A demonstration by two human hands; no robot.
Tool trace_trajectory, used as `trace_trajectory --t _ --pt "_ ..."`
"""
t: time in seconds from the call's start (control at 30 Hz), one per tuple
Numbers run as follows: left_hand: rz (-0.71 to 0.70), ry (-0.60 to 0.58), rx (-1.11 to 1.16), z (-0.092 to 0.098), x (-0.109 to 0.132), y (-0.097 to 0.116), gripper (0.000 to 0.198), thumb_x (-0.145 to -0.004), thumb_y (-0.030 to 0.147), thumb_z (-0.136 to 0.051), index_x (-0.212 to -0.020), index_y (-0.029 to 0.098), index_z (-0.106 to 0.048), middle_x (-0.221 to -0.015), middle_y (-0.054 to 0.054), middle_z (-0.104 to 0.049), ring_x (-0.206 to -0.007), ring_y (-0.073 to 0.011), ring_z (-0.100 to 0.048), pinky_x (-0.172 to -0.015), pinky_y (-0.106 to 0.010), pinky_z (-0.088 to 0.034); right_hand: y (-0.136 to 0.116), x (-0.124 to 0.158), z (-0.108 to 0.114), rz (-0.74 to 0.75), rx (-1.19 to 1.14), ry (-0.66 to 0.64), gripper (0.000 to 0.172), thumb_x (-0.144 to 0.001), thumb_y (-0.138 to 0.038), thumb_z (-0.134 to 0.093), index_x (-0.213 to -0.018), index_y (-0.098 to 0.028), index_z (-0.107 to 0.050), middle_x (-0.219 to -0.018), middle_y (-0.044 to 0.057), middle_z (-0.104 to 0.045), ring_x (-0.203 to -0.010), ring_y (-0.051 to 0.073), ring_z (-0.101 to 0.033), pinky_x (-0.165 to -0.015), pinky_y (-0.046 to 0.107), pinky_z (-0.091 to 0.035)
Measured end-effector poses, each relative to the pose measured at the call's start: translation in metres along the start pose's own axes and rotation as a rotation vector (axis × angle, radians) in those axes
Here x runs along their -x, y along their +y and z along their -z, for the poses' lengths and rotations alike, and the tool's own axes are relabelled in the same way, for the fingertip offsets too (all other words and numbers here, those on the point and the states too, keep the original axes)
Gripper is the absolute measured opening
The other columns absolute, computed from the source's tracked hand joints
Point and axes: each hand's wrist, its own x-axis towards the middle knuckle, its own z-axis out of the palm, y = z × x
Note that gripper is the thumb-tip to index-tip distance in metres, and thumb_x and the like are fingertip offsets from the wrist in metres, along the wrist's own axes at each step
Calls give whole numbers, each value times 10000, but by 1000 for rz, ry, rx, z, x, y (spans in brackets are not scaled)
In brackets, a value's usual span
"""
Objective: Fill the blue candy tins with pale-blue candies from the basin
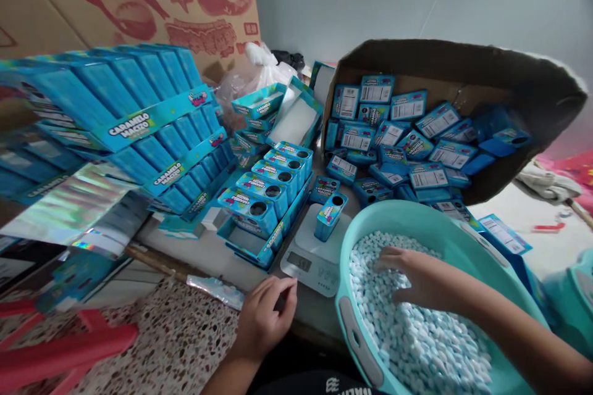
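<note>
My right hand (401, 271) reaches into a turquoise tub (345, 271), its thumb and fingers apart among many small pale blue and white candies (430, 345). Some fingertips are sunk in the candies or blurred. My left hand (266, 315) rests by the table edge, in front of the scale, with fingers curled toward the thumb and nothing seen in them. On the white digital scale (319, 274) stands a small blue candy box (330, 216) with a round dark hole in its top. Left of it, a blue display tray (269, 253) holds several such boxes (252, 207), upright in a row.
A tipped cardboard carton (509, 68) full of loose blue boxes lies behind the tub. Stacked filled display trays (139, 129) rise at the left, beside folded trays (259, 102). Silvery film (69, 207) hangs over the table's left side. A red stool (69, 345) stands below.
</note>
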Motion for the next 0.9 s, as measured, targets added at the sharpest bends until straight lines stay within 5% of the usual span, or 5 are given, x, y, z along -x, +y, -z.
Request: trace_trajectory --t 0.13,0.43,0.6,0.77,0.9 --pt "20 6 -8 -1 -1 2 152 -864 81 -597 -974 186 -610 -825 -18 -701 -758 -126 -655 -761 -232 -514 1 -3 2 11 -7 -27 270 -711 -222 -738 -975 -214 -684 -1003 42 -641 -874 206 -590 -748 311 -393" --pt "51 12 -28 -3 3 -1 129 -872 97 -594 -964 184 -614 -835 -18 -699 -763 -126 -656 -753 -239 -523 6 -3 -9 64 13 -129 241 -619 -182 -669 -858 -207 -687 -874 11 -670 -758 164 -564 -664 263 -363" --pt "-109 -3 -117 -4 -9 16 225 -867 81 -586 -1068 183 -598 -899 -40 -691 -858 -166 -649 -819 -294 -536 7 2 -5 98 -36 -123 247 -616 -197 -693 -863 -209 -702 -874 18 -674 -736 166 -579 -640 259 -383" --pt "25 90 -105 -20 -62 47 432 -846 156 -636 -1258 156 -507 -1214 -154 -582 -1209 -271 -544 -1028 -450 -477 -3 5 4 92 -174 199 206 -885 -277 -518 -960 -198 -693 -911 54 -683 -797 182 -613 -736 294 -443" --pt "137 -71 -44 -43 -101 42 646 -855 264 -643 -1425 137 -368 -1380 -212 -502 -1307 -337 -489 -1049 -511 -460 7 -1 -18 -118 -144 460 427 -995 -378 -335 -1200 -152 -633 -1227 152 -600 -1153 264 -550 -1018 417 -392"
